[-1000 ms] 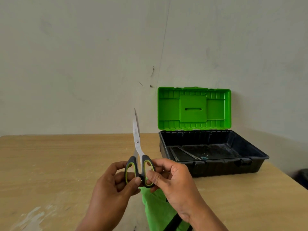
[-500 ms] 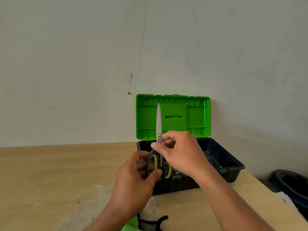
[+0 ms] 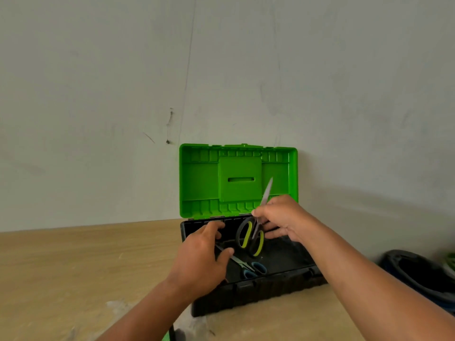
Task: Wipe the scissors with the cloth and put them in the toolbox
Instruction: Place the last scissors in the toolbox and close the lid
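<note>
**Scissors now over the open box, right hand alone**

Grip: right hand [image 3: 278, 217] pinches the scissors [image 3: 251, 238] at the pivot, thumb and fingertips clamped across the closed blades. Loops hang below the pinch. The blade tip slants up and away from it, in front of the green lid [image 3: 199, 180].

Change: a second ago both hands hold the loops, blades upright, short of the box. Half a second ago the right takes the pivot while the left keeps the loops. Now the left hand [image 3: 202, 257] is off them, fingers loosely curled, holding nothing. It hovers just left of and below the pinch, over the toolbox [image 3: 270, 291].

Under the grip: dark box floor directly beneath the loops. A blue-handled pair [image 3: 253, 269] lies there already, its blade running under the left thumb; contact cannot be told.

Further out: a green sliver at the bottom edge, probably the cloth [image 3: 166, 338], lies well back from the grip on the table [image 3: 73, 267]. A dark bin [image 3: 418, 274] stands far right.

Reading: wiping looks finished and placing is under way. The scissors hang over the box, not in it. Lowering loops-first seems natural; the risk is landing on the blue-handled pair
</note>
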{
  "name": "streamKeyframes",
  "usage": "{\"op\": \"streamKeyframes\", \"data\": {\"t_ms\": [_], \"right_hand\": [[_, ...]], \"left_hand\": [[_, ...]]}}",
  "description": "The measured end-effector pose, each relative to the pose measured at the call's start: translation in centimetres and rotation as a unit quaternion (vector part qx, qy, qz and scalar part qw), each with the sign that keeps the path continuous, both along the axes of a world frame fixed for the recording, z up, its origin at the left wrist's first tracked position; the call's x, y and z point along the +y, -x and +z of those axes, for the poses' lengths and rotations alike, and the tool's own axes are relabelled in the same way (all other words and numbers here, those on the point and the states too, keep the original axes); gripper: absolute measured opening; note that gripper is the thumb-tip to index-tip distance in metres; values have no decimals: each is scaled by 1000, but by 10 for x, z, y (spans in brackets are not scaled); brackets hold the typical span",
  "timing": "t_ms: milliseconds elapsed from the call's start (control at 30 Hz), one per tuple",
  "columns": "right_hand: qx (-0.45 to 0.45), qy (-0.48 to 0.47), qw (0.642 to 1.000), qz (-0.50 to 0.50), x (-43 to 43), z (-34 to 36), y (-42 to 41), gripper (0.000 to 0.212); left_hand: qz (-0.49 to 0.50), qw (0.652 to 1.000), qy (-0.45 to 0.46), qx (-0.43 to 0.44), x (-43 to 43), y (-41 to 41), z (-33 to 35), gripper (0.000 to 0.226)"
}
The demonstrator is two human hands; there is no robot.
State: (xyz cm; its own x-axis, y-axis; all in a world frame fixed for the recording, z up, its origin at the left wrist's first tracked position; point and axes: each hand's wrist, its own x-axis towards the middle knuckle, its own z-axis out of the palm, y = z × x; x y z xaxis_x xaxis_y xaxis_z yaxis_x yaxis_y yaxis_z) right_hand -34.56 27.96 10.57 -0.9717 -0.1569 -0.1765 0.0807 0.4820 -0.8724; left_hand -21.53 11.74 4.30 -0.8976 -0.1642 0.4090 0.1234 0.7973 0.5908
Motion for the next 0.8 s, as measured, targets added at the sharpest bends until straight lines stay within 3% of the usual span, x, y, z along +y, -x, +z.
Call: {"op": "streamKeyframes", "data": {"t_ms": [100, 233, 500, 800], "right_hand": [[-85, 2, 995, -46, 12, -30, 21, 16], [-163, 32, 981, -97, 18, -59, 34, 7], [-191, 134, 955, -185, 11, -86, 56, 18], [-204, 95, 958, -177, 18, -98, 64, 12]], "left_hand": [[-1, 999, 27, -37, -1, 6, -13, 58], [3, 998, 55, -37, -5, 8, -20, 53], [-6, 998, 63, -18, -7, 10, -25, 45], [-11, 998, 56, -12, -7, 12, -29, 43]]}}
